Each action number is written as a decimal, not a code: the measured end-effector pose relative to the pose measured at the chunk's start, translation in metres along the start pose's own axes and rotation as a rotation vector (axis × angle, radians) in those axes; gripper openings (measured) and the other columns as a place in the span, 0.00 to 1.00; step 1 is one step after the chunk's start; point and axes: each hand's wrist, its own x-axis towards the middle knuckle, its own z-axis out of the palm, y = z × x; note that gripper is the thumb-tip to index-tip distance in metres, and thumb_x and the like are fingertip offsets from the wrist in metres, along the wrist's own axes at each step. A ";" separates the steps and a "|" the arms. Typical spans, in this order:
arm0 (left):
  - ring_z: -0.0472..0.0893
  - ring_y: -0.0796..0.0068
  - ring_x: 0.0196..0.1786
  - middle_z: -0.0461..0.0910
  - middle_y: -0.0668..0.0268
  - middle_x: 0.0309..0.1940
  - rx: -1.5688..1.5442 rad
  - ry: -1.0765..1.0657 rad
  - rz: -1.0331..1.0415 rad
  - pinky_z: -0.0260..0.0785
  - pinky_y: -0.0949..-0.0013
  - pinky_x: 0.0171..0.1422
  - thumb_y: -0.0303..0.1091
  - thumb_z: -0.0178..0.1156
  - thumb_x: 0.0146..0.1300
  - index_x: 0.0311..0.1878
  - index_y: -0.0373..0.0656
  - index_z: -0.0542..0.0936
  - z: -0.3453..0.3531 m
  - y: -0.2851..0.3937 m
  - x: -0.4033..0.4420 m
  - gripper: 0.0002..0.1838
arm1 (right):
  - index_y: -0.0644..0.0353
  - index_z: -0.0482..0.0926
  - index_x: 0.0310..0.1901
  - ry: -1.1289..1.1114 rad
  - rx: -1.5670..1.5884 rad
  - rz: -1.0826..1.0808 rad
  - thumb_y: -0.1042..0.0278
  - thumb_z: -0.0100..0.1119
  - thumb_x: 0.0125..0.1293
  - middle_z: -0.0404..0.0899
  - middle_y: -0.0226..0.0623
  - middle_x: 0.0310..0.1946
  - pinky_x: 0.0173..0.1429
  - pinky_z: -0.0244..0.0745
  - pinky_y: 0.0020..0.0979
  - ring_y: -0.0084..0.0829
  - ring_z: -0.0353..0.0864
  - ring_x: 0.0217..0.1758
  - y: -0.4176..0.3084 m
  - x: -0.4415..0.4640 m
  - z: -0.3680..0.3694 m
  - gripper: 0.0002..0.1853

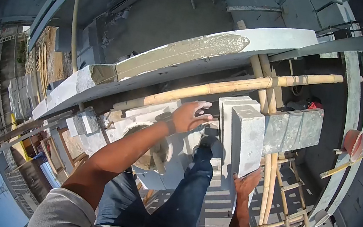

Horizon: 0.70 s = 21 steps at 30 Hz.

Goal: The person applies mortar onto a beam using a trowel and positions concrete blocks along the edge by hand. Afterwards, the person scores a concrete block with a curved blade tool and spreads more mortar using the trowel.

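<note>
My left hand (192,116) reaches forward with fingers spread and curved, holding nothing; pale dust coats its fingertips. It is left of a stack of pale lightweight concrete blocks (224,129), apart from them. My right hand (247,182) grips the near end of the topmost white block (247,136), with the thumb and fingers around its edge. A round bucket (168,151) with a stick-like handle in it stands under my left forearm, partly hidden.
Ahead runs a block wall (284,39) with grey mortar (185,51) along its top. A bamboo pole (222,87) crosses before it. Right of the blocks lies a grey-stained board (293,130) over bamboo scaffolding (268,190). Further right is a reddish bucket (354,145). The ground lies well below.
</note>
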 end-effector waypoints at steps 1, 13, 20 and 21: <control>0.79 0.63 0.67 0.80 0.48 0.63 -0.038 0.038 0.047 0.71 0.61 0.71 0.46 0.66 0.73 0.71 0.33 0.72 -0.031 -0.001 -0.034 0.32 | 0.77 0.48 0.75 0.096 0.032 -0.188 0.64 0.84 0.38 0.65 0.65 0.59 0.71 0.60 0.56 0.66 0.66 0.64 0.019 -0.004 0.008 0.66; 0.83 0.50 0.56 0.87 0.55 0.50 0.852 1.122 -0.217 0.68 0.49 0.66 0.57 0.54 0.75 0.52 0.42 0.87 -0.359 -0.187 -0.205 0.27 | 0.73 0.44 0.79 -0.154 -0.195 -0.416 0.49 0.78 0.41 0.57 0.68 0.71 0.78 0.56 0.55 0.64 0.62 0.73 -0.153 -0.078 -0.267 0.69; 0.81 0.57 0.48 0.85 0.58 0.37 0.771 1.033 -0.369 0.65 0.50 0.62 0.60 0.49 0.76 0.42 0.45 0.87 -0.363 -0.191 -0.201 0.28 | 0.72 0.45 0.80 -0.081 -0.516 -0.709 0.60 0.77 0.34 0.65 0.64 0.64 0.74 0.62 0.56 0.65 0.66 0.67 -0.414 -0.084 -0.359 0.70; 0.81 0.58 0.48 0.85 0.58 0.38 0.758 1.045 -0.357 0.64 0.50 0.63 0.60 0.49 0.76 0.42 0.45 0.87 -0.363 -0.190 -0.202 0.28 | 0.72 0.45 0.80 -0.075 -0.544 -0.737 0.61 0.77 0.34 0.66 0.63 0.62 0.73 0.64 0.55 0.64 0.67 0.66 -0.444 -0.081 -0.364 0.70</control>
